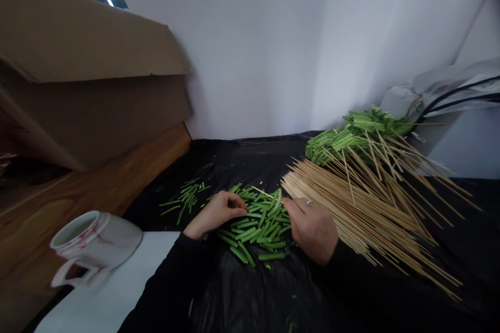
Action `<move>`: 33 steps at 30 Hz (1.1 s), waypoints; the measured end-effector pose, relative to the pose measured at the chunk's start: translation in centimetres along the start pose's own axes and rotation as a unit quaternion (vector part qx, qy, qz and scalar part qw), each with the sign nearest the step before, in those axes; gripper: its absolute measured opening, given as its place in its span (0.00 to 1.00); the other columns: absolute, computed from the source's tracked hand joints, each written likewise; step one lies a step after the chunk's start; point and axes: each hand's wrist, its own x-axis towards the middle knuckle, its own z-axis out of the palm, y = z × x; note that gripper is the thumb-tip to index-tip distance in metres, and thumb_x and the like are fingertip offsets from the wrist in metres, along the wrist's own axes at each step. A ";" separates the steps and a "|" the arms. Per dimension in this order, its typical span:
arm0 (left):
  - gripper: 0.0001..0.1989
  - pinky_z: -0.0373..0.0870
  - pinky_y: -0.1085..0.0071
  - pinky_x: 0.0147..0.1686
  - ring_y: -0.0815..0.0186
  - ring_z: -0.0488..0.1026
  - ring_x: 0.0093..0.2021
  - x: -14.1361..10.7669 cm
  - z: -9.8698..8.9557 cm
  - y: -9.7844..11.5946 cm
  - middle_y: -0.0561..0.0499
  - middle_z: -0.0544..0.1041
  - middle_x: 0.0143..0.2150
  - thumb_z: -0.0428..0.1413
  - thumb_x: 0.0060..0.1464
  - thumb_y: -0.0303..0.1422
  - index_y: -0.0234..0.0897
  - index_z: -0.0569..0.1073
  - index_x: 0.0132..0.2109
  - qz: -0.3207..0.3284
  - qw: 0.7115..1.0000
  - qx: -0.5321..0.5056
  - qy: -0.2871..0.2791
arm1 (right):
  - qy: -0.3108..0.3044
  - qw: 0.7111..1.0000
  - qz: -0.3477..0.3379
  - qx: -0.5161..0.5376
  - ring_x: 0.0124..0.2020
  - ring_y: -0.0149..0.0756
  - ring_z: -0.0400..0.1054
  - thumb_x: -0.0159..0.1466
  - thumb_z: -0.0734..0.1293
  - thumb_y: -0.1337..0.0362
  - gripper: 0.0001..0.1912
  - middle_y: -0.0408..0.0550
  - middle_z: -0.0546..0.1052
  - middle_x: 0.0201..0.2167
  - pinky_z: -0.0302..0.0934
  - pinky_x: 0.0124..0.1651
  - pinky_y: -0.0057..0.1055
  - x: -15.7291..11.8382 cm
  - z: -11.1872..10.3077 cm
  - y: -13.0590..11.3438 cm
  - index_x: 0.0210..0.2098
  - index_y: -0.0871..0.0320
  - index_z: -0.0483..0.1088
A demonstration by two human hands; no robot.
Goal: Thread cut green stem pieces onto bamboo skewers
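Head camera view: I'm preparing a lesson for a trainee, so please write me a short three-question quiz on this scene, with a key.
1. Which hand holds the thin stick that points up and left in the picture?
2. True or false: the mug is on the left side of the picture.
3. Fill in: the cut green pieces lie on a sheet coloured ____.

Key: 1. The right hand. 2. True. 3. Black.
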 end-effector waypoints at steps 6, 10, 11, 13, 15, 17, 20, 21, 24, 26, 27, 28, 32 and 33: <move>0.11 0.60 0.74 0.26 0.66 0.70 0.27 -0.5 -1.0 -1.1 0.51 0.76 0.25 0.64 0.41 0.37 0.33 0.79 0.31 -0.018 0.995 0.092 -0.038 | -0.006 1.000 -0.004 0.029 0.32 0.37 0.64 0.66 0.55 0.73 0.15 0.49 0.71 0.29 0.51 0.36 0.34 -0.1 0.0 -0.3 0.43 0.64 0.71; 0.10 0.60 0.74 0.28 0.65 0.71 0.29 -0.8 -1.1 -0.9 0.51 0.76 0.28 0.64 0.40 0.35 0.35 0.79 0.32 0.005 0.989 0.132 -0.063 | -0.008 0.999 0.002 0.032 0.31 0.37 0.63 0.66 0.55 0.72 0.14 0.48 0.71 0.29 0.51 0.35 0.34 -0.2 0.3 -0.3 0.43 0.63 0.72; 0.09 0.61 0.74 0.29 0.65 0.71 0.31 -0.9 -1.1 -0.7 0.50 0.76 0.30 0.64 0.41 0.34 0.35 0.79 0.32 0.022 0.987 0.145 -0.064 | -0.009 0.999 0.003 0.031 0.31 0.37 0.63 0.66 0.55 0.72 0.14 0.48 0.71 0.28 0.51 0.35 0.34 -0.2 0.3 -0.3 0.43 0.63 0.72; 0.07 0.61 0.73 0.32 0.65 0.71 0.33 -1.0 -0.9 -0.2 0.50 0.76 0.32 0.65 0.40 0.32 0.37 0.79 0.31 0.053 0.982 0.172 -0.064 | -0.012 0.999 0.001 0.030 0.30 0.37 0.63 0.66 0.55 0.73 0.15 0.47 0.71 0.28 0.51 0.35 0.34 -0.2 0.3 -0.3 0.43 0.63 0.72; 0.07 0.61 0.73 0.33 0.65 0.70 0.34 -1.1 -0.7 0.2 0.51 0.75 0.33 0.65 0.40 0.31 0.37 0.79 0.31 0.065 0.977 0.192 -0.062 | -0.013 0.999 -0.001 0.031 0.30 0.37 0.64 0.66 0.55 0.73 0.15 0.48 0.71 0.28 0.51 0.35 0.34 -0.2 0.4 -0.4 0.43 0.63 0.72; 0.07 0.60 0.73 0.34 0.65 0.70 0.34 -1.2 -0.5 0.6 0.52 0.75 0.32 0.65 0.39 0.30 0.38 0.78 0.31 0.071 0.976 0.200 -0.056 | -0.010 0.999 -0.002 0.034 0.30 0.37 0.64 0.66 0.55 0.73 0.15 0.48 0.71 0.28 0.51 0.35 0.34 -0.2 0.4 -0.5 0.43 0.63 0.72; 0.04 0.60 0.72 0.36 0.65 0.70 0.34 -1.3 -0.1 0.9 0.54 0.75 0.30 0.63 0.40 0.27 0.37 0.76 0.28 0.085 0.977 0.190 -0.052 | -0.006 0.999 -0.001 0.043 0.31 0.36 0.64 0.67 0.55 0.72 0.14 0.48 0.71 0.28 0.52 0.35 0.33 -0.2 0.4 -0.4 0.43 0.63 0.72; 0.04 0.60 0.72 0.36 0.65 0.70 0.34 -1.3 0.0 0.9 0.54 0.75 0.29 0.63 0.41 0.27 0.37 0.76 0.27 0.084 0.979 0.176 -0.054 | -0.004 0.999 -0.001 0.045 0.31 0.36 0.64 0.67 0.55 0.72 0.14 0.48 0.72 0.28 0.52 0.36 0.33 -0.2 0.5 -0.4 0.43 0.63 0.72; 0.02 0.61 0.73 0.31 0.68 0.69 0.29 -1.1 0.4 1.2 0.54 0.74 0.26 0.62 0.44 0.28 0.36 0.75 0.28 0.070 0.994 0.073 -0.040 | 0.008 0.999 -0.001 0.048 0.31 0.35 0.65 0.67 0.55 0.72 0.14 0.48 0.72 0.29 0.52 0.36 0.32 -0.2 0.4 -0.3 0.44 0.63 0.71; 0.05 0.62 0.73 0.31 0.69 0.69 0.29 -1.0 0.6 1.5 0.54 0.74 0.27 0.62 0.46 0.29 0.35 0.75 0.33 0.070 0.997 -0.040 0.004 | 0.018 0.999 0.000 0.048 0.30 0.35 0.64 0.67 0.55 0.72 0.15 0.47 0.72 0.29 0.52 0.35 0.32 -0.2 0.3 -0.2 0.45 0.63 0.71; 0.08 0.63 0.74 0.31 0.69 0.70 0.30 -0.9 0.7 1.6 0.53 0.75 0.29 0.62 0.46 0.30 0.35 0.75 0.36 0.068 0.992 -0.099 0.033 | 0.022 0.999 0.001 0.047 0.30 0.35 0.64 0.67 0.55 0.71 0.15 0.47 0.72 0.29 0.52 0.35 0.32 -0.2 0.2 -0.2 0.45 0.63 0.71; 0.10 0.64 0.74 0.33 0.69 0.71 0.31 -0.8 0.8 1.8 0.52 0.76 0.30 0.63 0.46 0.30 0.34 0.75 0.38 0.062 0.983 -0.159 0.060 | 0.023 0.999 0.001 0.045 0.30 0.35 0.64 0.67 0.55 0.71 0.15 0.47 0.72 0.28 0.51 0.34 0.32 -0.2 0.1 -0.3 0.45 0.63 0.71; 0.14 0.69 0.75 0.33 0.70 0.74 0.32 -0.6 1.1 2.1 0.50 0.77 0.32 0.66 0.44 0.30 0.33 0.76 0.40 -0.018 0.910 -0.405 0.091 | 0.027 0.999 0.003 0.038 0.29 0.34 0.64 0.68 0.55 0.70 0.15 0.46 0.71 0.28 0.50 0.33 0.32 -0.1 -0.1 -0.4 0.45 0.62 0.71; 0.14 0.70 0.76 0.33 0.70 0.74 0.33 -0.5 1.1 2.0 0.50 0.77 0.33 0.66 0.44 0.29 0.33 0.77 0.41 -0.037 0.887 -0.452 0.086 | 0.029 0.999 0.004 0.039 0.29 0.34 0.64 0.68 0.55 0.70 0.14 0.46 0.71 0.28 0.50 0.33 0.32 -0.1 -0.1 -0.4 0.45 0.62 0.71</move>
